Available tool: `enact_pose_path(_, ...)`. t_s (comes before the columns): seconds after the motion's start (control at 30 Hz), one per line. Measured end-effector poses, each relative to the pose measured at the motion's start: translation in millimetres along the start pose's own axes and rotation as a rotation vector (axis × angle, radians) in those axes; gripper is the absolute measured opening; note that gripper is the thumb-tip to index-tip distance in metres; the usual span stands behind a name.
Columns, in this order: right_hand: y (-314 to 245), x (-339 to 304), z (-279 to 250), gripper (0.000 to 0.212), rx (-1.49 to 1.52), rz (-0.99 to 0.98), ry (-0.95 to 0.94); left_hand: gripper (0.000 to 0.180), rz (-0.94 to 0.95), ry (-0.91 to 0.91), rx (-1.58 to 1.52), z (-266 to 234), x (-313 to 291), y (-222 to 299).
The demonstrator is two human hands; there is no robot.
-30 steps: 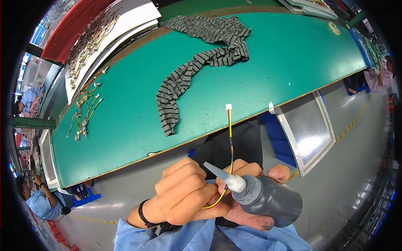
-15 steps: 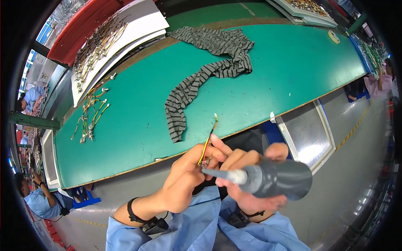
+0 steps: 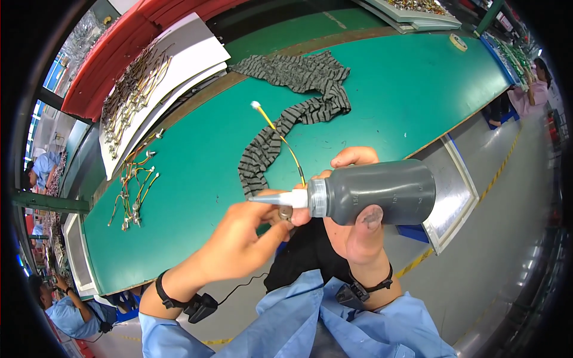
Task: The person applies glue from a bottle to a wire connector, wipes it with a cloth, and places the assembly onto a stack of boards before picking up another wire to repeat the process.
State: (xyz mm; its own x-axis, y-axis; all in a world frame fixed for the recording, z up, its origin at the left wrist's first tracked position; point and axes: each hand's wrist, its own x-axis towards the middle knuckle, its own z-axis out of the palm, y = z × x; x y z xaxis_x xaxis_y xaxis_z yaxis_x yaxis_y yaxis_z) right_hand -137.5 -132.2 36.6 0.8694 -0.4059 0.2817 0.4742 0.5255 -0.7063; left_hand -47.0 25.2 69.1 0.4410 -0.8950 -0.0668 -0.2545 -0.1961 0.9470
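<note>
A dark grey squeeze bottle (image 3: 382,190) with a white collar and a tapered grey nozzle lies level in my right hand (image 3: 365,238). Its tip points left, over the fingers of my left hand (image 3: 230,244). Pinched in those left fingers is a small round metal potentiometer (image 3: 286,212), just below the nozzle. A wire lead (image 3: 292,153), yellow and black, rises from behind the bottle to a white connector (image 3: 255,105). Where the lead joins the potentiometer is hidden. Right fingertips are close beside the metal part; whether they touch it I cannot tell.
On the green table (image 3: 406,95) lies a striped grey cloth (image 3: 310,74). Several wired potentiometers (image 3: 132,191) are at the left; more cover white boards (image 3: 179,65) beside a red bin (image 3: 107,71). A tape roll (image 3: 458,42) sits far right. A person (image 3: 74,316) works at left.
Both hands have risen toward the table. The bottle has come up and turned level, its nozzle now above the left fingers. The lead's connector end has swung up and left over the cloth.
</note>
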Motion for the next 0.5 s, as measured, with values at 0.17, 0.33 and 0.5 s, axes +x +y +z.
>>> enact_pose_path(0.17, 12, 15, 1, 0.068, -0.277, -0.174, 0.057, 0.027, -0.054, 0.164, -0.433, -20, 14, -9)
enact_pose_path(0.33, 11, 34, 19, 0.067, -0.081, -0.128, 0.008, 0.025, 0.034, 0.124, -0.24, -22, 19, -33)
enact_pose_path(0.5, 13, 56, 19, 0.058, -0.117, 0.042, -0.055, 0.02, 0.103, 0.107, -0.21, -18, 23, -32)
